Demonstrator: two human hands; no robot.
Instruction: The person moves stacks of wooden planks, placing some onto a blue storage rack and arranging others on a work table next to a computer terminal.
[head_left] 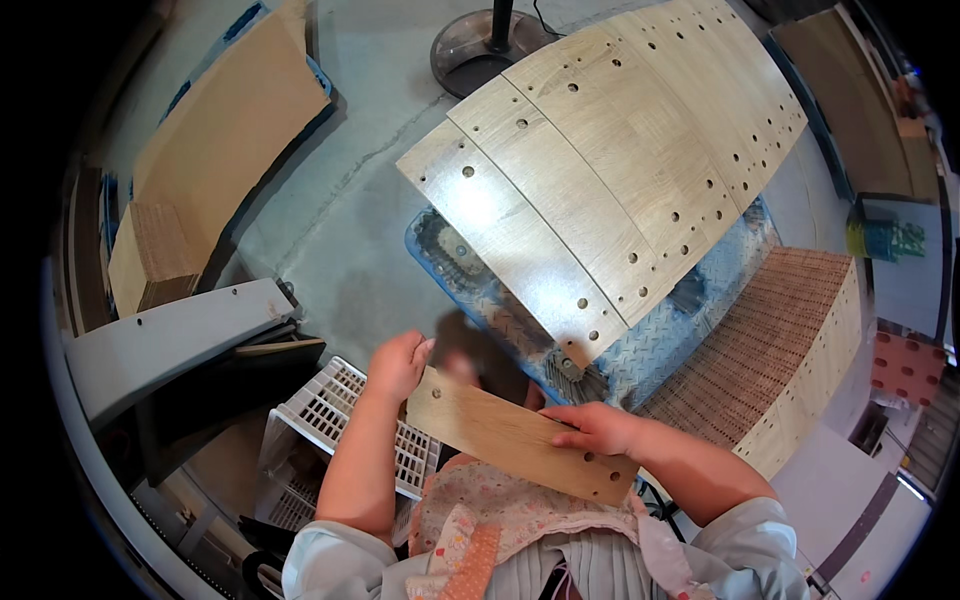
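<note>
A short wood-grain board (500, 435) with drilled holes near its ends lies across in front of my apron. My right hand (598, 430) grips its far edge toward the right end, thumb on the upper face. Just above the board's left end is my left hand (398, 366), its fingers closed together. What they pinch, if anything, is too small to make out. Beside that hand a patch of the picture is blurred. Farther ahead, large drilled wood-grain panels (600, 150) lie side by side on a blue platform (480, 285) with a treaded metal-look top.
A white plastic crate (335, 405) stands left of my lap. At right is a long stack of boards (750, 340). Cardboard-topped stacks (235, 110) and a pale panel (185, 345) stand at left. A round stand base (470, 55) is on the floor beyond.
</note>
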